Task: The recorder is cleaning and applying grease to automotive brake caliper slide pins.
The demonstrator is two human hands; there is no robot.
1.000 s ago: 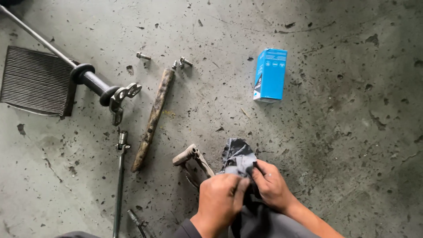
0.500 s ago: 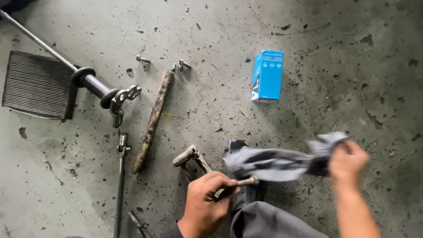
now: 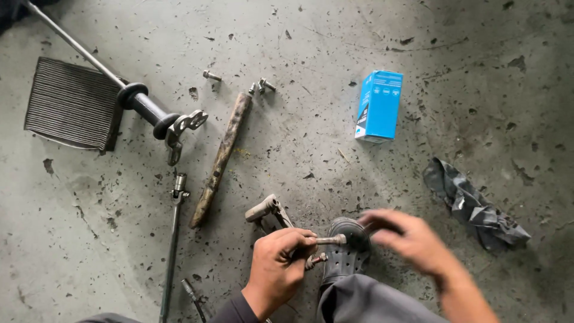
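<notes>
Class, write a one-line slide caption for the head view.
Left hand holds a bolt over a concrete floor strewn with parts.

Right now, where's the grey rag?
In the head view the grey rag lies crumpled on the concrete floor at right, below and right of the blue box, beyond the blurred right hand.

The left hand [image 3: 276, 263] sits low in the view, knuckles up, fingers curled tight into a closed grip around a thin metal bolt [image 3: 330, 240] that sticks out to the right past the thumb. Its wrist bends back toward the body, with a dark sleeve cuff at the lower edge. The right hand [image 3: 405, 239] is blurred, fingers spread loosely, palm down, holding nothing, forearm running to the lower right corner.
</notes>
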